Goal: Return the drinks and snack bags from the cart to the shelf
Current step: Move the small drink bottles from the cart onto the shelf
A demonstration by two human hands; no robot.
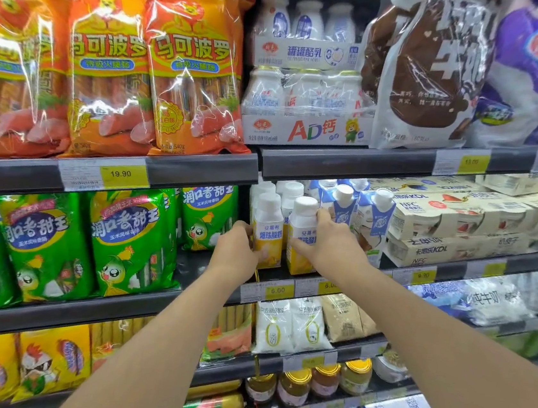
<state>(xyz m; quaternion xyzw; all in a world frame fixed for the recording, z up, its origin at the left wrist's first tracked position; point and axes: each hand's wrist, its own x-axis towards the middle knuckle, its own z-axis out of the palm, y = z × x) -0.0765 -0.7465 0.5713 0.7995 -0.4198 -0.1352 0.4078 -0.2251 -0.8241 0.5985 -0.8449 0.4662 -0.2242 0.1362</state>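
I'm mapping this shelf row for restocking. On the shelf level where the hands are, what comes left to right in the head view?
Green corn-sausage bags → left hand → white-capped yellow yogurt bottles → right hand → blue-and-white cartons with white caps → cream multipack cup boxes.

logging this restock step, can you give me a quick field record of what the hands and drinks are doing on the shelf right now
left hand: left hand grips the left yellow-and-white drink bottle on the shelf
right hand: right hand grips the right yellow-and-white drink bottle beside it
bottle state: both upright, white caps on, at the front shelf edge
neighbours: blue-and-white cartons to the right, green snack bags to the left
cart: not in view
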